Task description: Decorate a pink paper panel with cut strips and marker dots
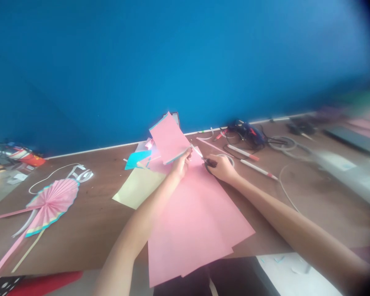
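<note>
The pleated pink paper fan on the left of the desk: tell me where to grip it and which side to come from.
Pinch the long pink strip that appears to run down-left from the pleated pink paper fan, coming from the near edge of the wooden desk. The strip extends clear of the pleats, which look easily crushed, so it offers the safer hold.

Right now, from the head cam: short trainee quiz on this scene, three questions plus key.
1. What does the right hand hold?
2. True or false: the left hand holds a pink paper piece up above the table.
3. Which lies left of the large pink sheets? A) a pleated pink paper fan B) marker pens C) a coil of white cord

Key: 1. scissors; 2. true; 3. A
</note>
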Available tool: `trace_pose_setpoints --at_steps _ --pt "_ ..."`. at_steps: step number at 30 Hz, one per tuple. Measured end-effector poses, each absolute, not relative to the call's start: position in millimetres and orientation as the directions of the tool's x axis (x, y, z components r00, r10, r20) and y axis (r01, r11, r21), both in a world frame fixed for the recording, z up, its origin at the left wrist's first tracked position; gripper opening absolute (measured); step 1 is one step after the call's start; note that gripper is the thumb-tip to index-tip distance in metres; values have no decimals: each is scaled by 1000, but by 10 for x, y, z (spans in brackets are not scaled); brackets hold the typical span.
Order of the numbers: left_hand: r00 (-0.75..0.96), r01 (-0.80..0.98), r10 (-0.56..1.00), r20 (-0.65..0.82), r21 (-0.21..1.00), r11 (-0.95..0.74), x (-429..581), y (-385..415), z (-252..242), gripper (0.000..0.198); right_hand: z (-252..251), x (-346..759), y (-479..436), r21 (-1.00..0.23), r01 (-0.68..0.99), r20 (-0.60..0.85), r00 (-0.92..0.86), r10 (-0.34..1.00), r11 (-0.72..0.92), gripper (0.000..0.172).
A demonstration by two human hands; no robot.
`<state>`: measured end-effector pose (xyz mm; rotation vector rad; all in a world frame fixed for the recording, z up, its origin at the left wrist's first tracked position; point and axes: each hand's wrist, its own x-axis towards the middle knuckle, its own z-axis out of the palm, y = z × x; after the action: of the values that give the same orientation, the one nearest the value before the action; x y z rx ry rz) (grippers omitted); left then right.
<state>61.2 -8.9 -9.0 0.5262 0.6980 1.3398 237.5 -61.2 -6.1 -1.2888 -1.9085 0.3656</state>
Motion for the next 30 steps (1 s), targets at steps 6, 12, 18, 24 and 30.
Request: trace_pose_setpoints --at_steps 6,12,18,24,30 --pt "54 -697 989 -136 705 135 632 -91 -66 13 -97 2382 -596 -613 652 446 -182 876 447 24" --pt "49 -693 990 -133 709 130 632 -82 -80 13 -101 2376 -596 -615 657 442 -171 881 436 22" --pt "35 -701 983 -179 697 152 627 -101 -51 16 -93 2369 -608 -603 665 444 -180 878 441 23" --pt "36 -676 991 -132 727 122 637 -94 -62 15 -94 2365 -609 -597 676 439 -175 881 432 24" --pt "55 -691 992 -117 712 123 624 -83 -83 15 -97 2373 -598 -592 678 449 -171 877 436 23"
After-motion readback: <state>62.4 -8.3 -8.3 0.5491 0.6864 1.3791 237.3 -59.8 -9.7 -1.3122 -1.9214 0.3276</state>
